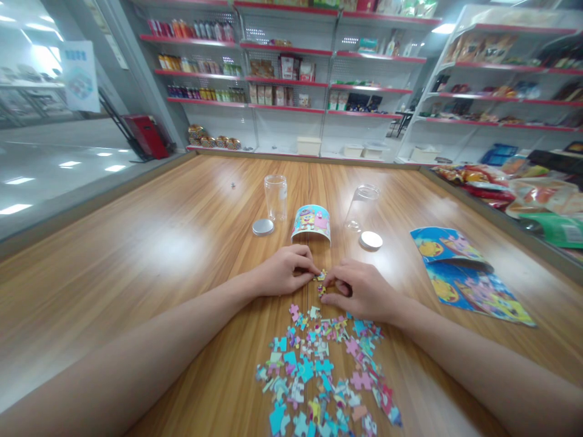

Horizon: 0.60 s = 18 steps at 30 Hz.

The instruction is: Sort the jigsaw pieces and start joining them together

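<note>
My left hand [294,269] rests on the table with thumb and index finger pinched at a small yellow puzzle piece [322,275]. Just below it lies a second yellowish puzzle piece [321,290], at the fingertips of my right hand [357,288], whose thumb and fingers close around it. Whether the two pieces touch is too small to tell. Nearer to me spreads a loose heap of puzzle pieces [306,369] in blue, pink, yellow and white. Beyond my hands a curved picture card [311,222] with cartoon figures stands on the table.
Two clear plastic jars [276,199] [362,206] stand behind, with silver lids [263,227] [371,240] beside them. At right lies a blue cartoon sheet [473,282], partly curled. Snack bags [546,194] sit past the table's right edge. Stocked shelves [286,82] line the back.
</note>
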Motion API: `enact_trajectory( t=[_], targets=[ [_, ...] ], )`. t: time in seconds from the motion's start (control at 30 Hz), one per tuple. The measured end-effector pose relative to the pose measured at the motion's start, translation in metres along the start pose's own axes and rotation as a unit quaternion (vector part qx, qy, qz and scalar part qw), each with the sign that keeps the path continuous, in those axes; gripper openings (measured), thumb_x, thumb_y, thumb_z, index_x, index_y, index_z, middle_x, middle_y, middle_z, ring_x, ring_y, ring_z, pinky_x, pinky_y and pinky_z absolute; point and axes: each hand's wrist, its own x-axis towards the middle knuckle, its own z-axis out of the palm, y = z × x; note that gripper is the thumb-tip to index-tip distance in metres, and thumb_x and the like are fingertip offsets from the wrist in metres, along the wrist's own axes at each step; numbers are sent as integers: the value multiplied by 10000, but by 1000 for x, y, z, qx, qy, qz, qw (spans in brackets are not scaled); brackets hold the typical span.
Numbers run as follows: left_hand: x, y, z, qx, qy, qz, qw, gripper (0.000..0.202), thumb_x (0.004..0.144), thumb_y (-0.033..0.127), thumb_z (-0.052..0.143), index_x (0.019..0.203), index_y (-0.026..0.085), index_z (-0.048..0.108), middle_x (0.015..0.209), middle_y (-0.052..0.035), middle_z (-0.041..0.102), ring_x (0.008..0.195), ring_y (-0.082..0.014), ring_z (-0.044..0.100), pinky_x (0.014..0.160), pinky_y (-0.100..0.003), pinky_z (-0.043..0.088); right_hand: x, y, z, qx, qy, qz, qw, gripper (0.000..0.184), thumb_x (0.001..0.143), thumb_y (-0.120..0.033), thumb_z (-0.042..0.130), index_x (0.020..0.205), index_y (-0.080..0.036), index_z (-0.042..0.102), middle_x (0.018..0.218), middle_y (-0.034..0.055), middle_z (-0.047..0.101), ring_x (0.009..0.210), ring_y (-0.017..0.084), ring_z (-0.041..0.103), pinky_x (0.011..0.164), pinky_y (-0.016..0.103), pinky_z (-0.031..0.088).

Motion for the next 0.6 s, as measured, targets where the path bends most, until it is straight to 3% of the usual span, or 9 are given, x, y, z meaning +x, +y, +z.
enact_trajectory(
  t=[0.27, 0.6],
  targets=[
    [0, 0, 1, -14, 2, 22, 1000, 187, 920, 191, 613, 994, 164, 782, 972, -89, 651, 901, -164, 632, 825, -298, 542, 0, -3, 0, 6, 3, 2, 1000, 178, 848, -321, 744, 927, -190, 654, 683, -15, 553, 710, 156, 531, 666, 276, 382],
    [2, 7, -2, -5, -25, 42, 999, 165, 924, 191, 616, 957, 151, 773, 943, -88, 655, 874, -160, 628, 808, -287, 523, 0, 1, 5, -17, 19, -8, 1000, 206, 891, -374, 711, 984, -196, 663, 705, -9, 557, 696, 154, 505, 639, 274, 350]
  ],
)
